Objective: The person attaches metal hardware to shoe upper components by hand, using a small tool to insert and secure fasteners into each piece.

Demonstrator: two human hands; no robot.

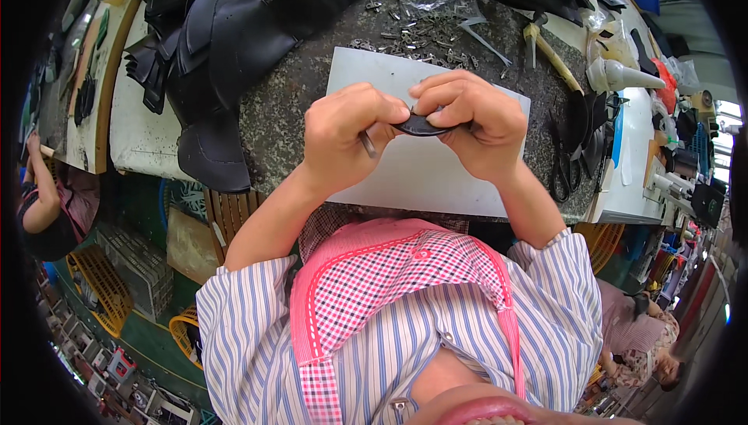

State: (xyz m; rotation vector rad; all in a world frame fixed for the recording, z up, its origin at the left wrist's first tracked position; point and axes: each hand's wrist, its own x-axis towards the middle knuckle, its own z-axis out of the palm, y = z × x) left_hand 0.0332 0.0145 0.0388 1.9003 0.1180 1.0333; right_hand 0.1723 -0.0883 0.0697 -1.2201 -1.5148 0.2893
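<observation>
My left hand (347, 135) and my right hand (479, 125) are close together above a white board (436, 187). Between them they pinch a small black leather piece (421, 126), curved along its lower edge. Its ends are hidden by my fingers. A thin, greyish rod-shaped tool (368, 144) also sticks out from the curled fingers of my left hand; its other end is hidden. Beyond the board lies a scattered heap of small metal buckles (436, 38).
Black leather pieces (238, 47) are stacked at left. A clear plastic bag (438, 4) lies at the back. A wooden-handled hammer (557, 59), scissors (562, 172) and a white bottle (623, 74) are at right. Co-workers (51, 203) are at both sides.
</observation>
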